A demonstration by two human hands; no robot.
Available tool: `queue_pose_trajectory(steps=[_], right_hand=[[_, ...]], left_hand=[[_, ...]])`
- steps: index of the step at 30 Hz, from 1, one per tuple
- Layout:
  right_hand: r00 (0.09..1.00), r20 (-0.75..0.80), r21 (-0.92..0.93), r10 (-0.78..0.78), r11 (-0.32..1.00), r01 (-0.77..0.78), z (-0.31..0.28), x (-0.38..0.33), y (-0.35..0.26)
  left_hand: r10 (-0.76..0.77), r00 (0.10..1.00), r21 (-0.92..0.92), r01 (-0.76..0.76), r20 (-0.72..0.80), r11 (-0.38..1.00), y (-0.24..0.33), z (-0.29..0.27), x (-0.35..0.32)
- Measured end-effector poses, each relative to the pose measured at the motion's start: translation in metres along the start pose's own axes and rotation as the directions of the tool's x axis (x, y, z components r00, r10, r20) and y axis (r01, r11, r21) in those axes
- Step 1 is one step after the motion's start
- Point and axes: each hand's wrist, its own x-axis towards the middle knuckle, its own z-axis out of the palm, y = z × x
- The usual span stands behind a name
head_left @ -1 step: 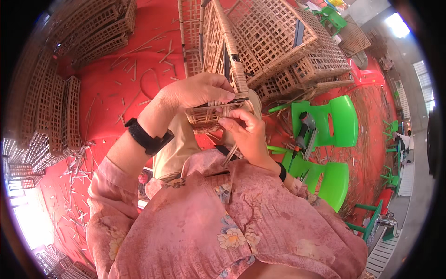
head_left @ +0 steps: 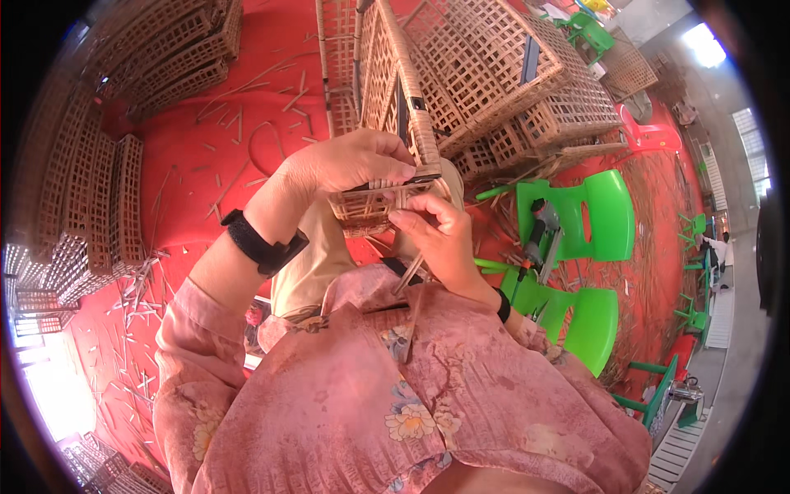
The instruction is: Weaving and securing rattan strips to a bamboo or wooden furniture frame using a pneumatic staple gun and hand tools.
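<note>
A woven wicker basket (head_left: 383,90) with a wrapped rim and dark frame bars stands tilted between my knees. My left hand (head_left: 341,165) is closed over its near corner, fingertips pressing on the rim beside a dark bar. Just right of and below it, my right hand (head_left: 443,239) pinches a thin flat cane strip (head_left: 409,276) between thumb and bent fingers at that same corner. A loose length of strip hangs from under the right hand toward my lap. The fingers partly hide the wrapping at the corner.
To the right are two green plastic chairs (head_left: 605,210), with a pneumatic stapler (head_left: 539,235) resting on them. More woven baskets (head_left: 494,62) lie at the back right; stacked ones (head_left: 99,181) stand at left. Cane scraps litter the red floor (head_left: 197,181). A red chair (head_left: 654,136) stands farther right.
My right hand has shifted very slightly to the right, and the hanging strip has moved a little with it. My left hand has stayed in place.
</note>
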Motion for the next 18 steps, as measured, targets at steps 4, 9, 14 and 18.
queue_pose_trajectory(steps=[4, 9, 14, 18], right_hand=[[0.989, 0.128, -0.112, 0.071, 0.992, -0.056, -0.015, -0.005, -0.003], [0.922, 0.283, 0.019, 0.264, 0.960, -0.281, -0.025, -0.014, -0.016], [0.971, 0.199, 0.166, 0.135, 0.971, -0.170, -0.024, -0.021, -0.020], [0.933, 0.312, 0.258, 0.179, 0.929, -0.265, -0.034, -0.019, -0.035]], left_hand=[[0.039, 0.999, -0.007, -0.039, 0.013, 0.999, -0.003, -0.003, 0.000], [0.020, 1.000, -0.009, -0.019, 0.017, 1.000, -0.002, -0.005, -0.001], [0.025, 1.000, 0.039, -0.024, -0.017, 0.999, -0.001, -0.004, -0.001], [-0.015, 1.000, -0.028, 0.015, 0.003, 0.999, -0.001, -0.003, -0.003]])
